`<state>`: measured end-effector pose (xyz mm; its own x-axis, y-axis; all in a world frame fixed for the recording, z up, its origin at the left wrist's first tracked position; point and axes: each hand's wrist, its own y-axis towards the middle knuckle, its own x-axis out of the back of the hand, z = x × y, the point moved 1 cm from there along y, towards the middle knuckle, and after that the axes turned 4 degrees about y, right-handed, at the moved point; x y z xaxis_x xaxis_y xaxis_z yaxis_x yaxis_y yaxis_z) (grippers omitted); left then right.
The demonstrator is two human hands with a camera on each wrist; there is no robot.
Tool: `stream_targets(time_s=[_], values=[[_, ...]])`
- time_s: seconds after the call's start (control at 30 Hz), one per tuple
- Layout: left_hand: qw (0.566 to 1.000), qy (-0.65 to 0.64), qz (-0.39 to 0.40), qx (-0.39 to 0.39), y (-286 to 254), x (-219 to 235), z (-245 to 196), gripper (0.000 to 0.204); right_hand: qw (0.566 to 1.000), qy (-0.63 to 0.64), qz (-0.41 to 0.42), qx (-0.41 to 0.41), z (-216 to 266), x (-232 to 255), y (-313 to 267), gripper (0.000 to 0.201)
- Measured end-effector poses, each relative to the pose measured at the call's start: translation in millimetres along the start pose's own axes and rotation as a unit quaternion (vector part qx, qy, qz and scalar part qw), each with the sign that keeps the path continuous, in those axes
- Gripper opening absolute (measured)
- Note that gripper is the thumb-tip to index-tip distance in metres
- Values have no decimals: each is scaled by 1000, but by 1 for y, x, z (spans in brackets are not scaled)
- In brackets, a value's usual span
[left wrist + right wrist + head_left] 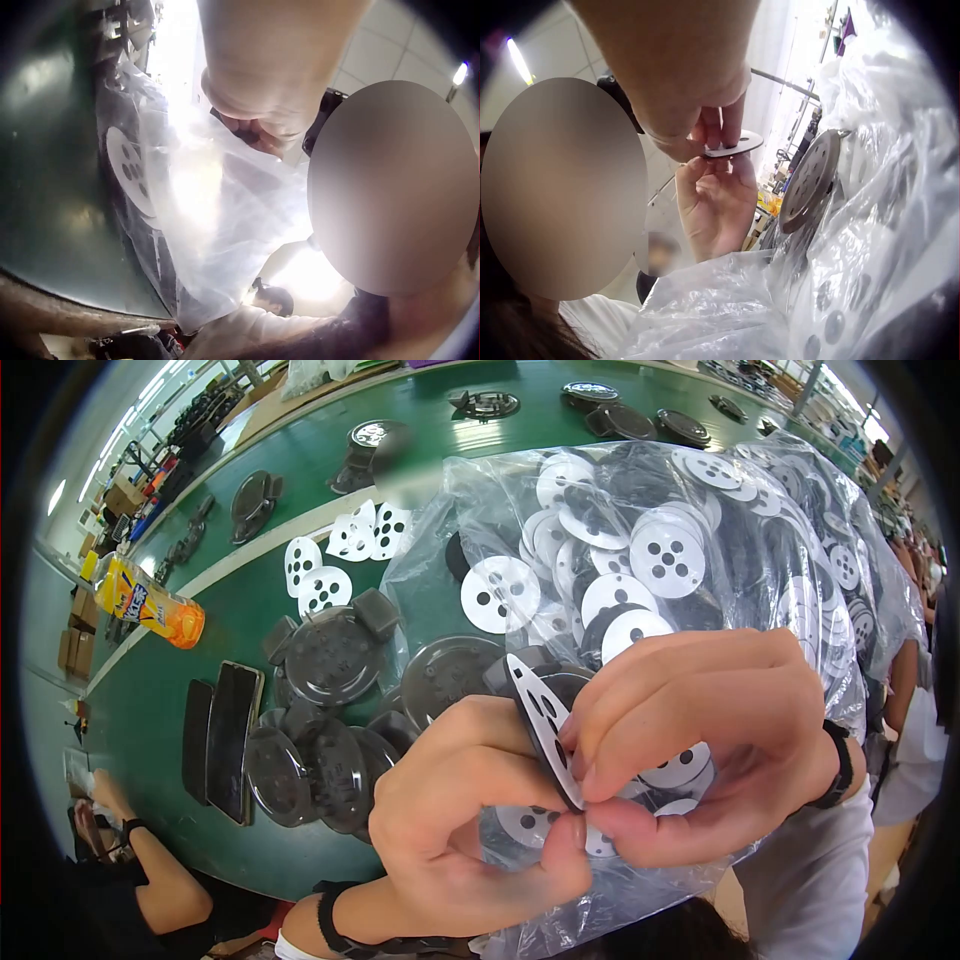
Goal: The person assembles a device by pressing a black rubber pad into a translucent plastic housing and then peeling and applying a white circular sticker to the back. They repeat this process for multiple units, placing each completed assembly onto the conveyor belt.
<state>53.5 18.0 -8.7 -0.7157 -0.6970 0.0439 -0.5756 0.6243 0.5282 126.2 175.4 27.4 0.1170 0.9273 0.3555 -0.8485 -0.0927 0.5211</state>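
Observation:
Between both hands, in front of the chest, is a thin round disc (538, 705), white on one face with dark holes and black along its edge. It stands tilted, nearly edge-on in the head view. My left hand (470, 800) pinches it from the left, thumb at the lower edge. From the right, my right hand (710, 730) grips the same lower edge, fingertips on the white face. In the right wrist view the disc (744, 142) lies between the fingers of both hands. Below and beyond them, a clear plastic bag (420, 550) holds many similar discs.
Dark grey round plastic parts (335, 655) are piled left of the hands, beside two phones (236, 730). An orange drink bottle (150, 605) stands farther left. Loose white discs (325, 590) lie behind the pile. Another person's arm (165, 875) is at lower left.

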Motion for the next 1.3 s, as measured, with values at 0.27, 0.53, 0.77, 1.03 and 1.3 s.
stream_targets(time_s=[0.27,0.53,0.77,1.03,1.3], values=[[1000,15,-14,-20,-1,-2,1,28,1000,-5,5,2,2,1,3,21],[995,78,-36,-60,-1,-3,2,28,991,-80,-13,103,-5,-6,-1,19],[993,71,-14,-90,6,-1,-5,24,980,-145,43,129,-4,-11,-1,14],[998,-56,26,-30,4,-1,-3,27,985,-105,50,125,-1,-8,-2,12],[978,183,20,-102,7,5,-12,11,987,-114,42,103,0,0,1,9]])
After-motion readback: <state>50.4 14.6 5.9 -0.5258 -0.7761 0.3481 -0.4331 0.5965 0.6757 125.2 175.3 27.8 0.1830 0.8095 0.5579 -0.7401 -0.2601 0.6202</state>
